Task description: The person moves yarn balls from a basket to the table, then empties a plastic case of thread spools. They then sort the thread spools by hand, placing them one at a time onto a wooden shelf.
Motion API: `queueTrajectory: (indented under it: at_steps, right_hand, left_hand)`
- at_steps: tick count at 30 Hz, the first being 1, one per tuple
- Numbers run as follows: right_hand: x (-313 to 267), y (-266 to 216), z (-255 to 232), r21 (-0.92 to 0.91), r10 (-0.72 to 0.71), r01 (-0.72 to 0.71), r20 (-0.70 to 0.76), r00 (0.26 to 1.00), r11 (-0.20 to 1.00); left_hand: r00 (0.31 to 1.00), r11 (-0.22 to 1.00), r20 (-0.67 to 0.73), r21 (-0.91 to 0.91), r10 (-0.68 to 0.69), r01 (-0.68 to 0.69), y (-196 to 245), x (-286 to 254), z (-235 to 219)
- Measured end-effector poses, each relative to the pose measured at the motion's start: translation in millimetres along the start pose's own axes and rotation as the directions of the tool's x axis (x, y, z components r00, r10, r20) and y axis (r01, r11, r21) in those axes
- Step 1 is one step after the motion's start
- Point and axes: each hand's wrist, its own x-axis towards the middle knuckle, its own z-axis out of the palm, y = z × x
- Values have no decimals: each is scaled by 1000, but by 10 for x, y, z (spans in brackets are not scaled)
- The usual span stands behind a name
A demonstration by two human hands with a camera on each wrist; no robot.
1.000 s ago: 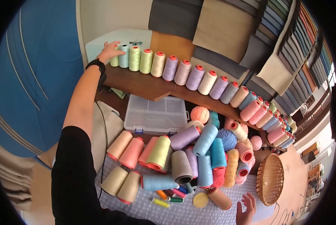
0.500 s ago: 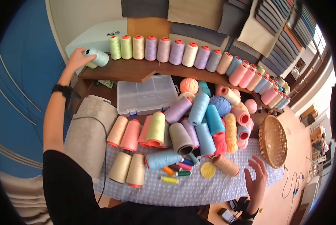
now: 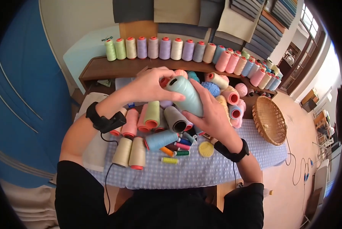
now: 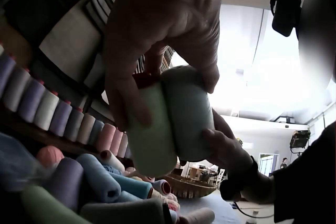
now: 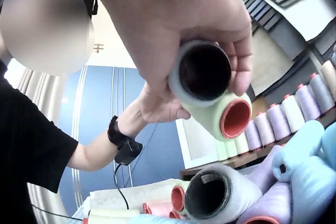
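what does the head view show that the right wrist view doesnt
Only the head view shows the wicker basket, the checked cloth on the table and the small bobbins lying on it. Only the right wrist view shows that two cones are held together: the mint cone with a dark hollow end, and a pale green cone with an orange core beneath it. Both show the left hand, the right hand and the shelf row of cones.

Both hands (image 3: 148, 87) (image 3: 211, 112) grip a mint spool (image 3: 186, 95).
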Motion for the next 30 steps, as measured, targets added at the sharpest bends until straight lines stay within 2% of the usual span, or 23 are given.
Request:
queueTrajectory:
  at_steps: [1,2,3,4,5,6,7,8,9,10,11,12,13,14,16,18,20,22,24,26,28,30]
  right_hand:
    - [-16,-2,-53,-51,-4,4,-5,1000,999]
    - [-55,59,-102,-59,-9,8,-14,1000,998]
    - [-119,190,-147,-143,80,-84,-34,996,986]
    - [-186,328,-188,-219,169,-178,-59,984,959]
    - [-215,476,-244,-295,293,-293,-46,955,910]
    - [-256,665,-258,-342,321,-328,-77,944,881]
    - [-278,794,-261,-414,366,-364,-76,927,835]
    - [-304,899,-263,-486,409,-395,-81,909,780]
    - [-324,974,-229,-479,453,-429,-72,889,766]
    - [-350,1054,-184,-471,494,-463,-65,867,750]
    - [-416,1169,-122,-459,405,-386,-61,912,800]
    - [-402,1109,-144,-464,465,-406,15,885,788]
    - [-417,1111,-150,-448,469,-398,55,881,800]
    - [-424,1133,-177,-432,472,-391,94,877,813]
    - [-420,1161,-334,-433,487,-411,75,870,802]
    - [-403,1198,-486,-425,506,-435,64,860,794]
    - [-265,1343,-653,-464,553,-508,-45,832,726]
    - [-130,1718,-752,-506,371,-395,-153,916,767]
    - [141,2043,-815,-509,413,-447,-186,891,735]
    - [421,2333,-794,-509,368,-443,-247,896,738]
    - [662,2520,-737,-507,325,-448,-316,891,736]
    - [988,2690,-639,-492,414,-536,-342,844,686]
  left_hand:
    - [1000,1000,-1,5,13,-13,-14,33,3]
    - [997,996,7,-26,-82,82,-69,58,-14]
    - [984,982,17,-57,-180,180,-150,85,-33]
    - [984,983,16,-53,-176,176,-279,129,-48]
    - [970,964,-89,-161,-228,212,-453,188,-50]
    - [940,933,-181,-272,-289,235,-638,251,-27]
    - [942,933,-171,-272,-287,235,-814,328,15]
    - [900,944,-333,-264,-283,199,-987,429,69]
    - [832,955,-486,-250,-269,162,-1137,525,150]
    - [838,956,-481,-249,-259,153,-1278,614,259]
    - [800,983,-584,17,-137,180,-1411,701,368]
    - [761,934,-649,279,13,222,-1523,776,448]
    - [856,957,-503,173,-117,232,-1558,810,503]
    - [888,915,-240,-8,-393,403,-1595,841,553]
    - [928,933,-113,19,-356,360,-1353,790,547]
    - [941,950,-153,32,-303,312,-1288,787,518]
    - [945,960,-193,39,-264,276,-1168,753,491]
    - [954,952,-184,152,-238,267,-908,665,414]
    - [959,958,-158,132,-235,256,-852,588,415]
    - [968,966,-130,117,-216,231,-734,516,400]
    - [963,970,-117,-18,-243,242,-555,376,389]
    - [944,943,-141,-197,-297,268,-523,202,412]
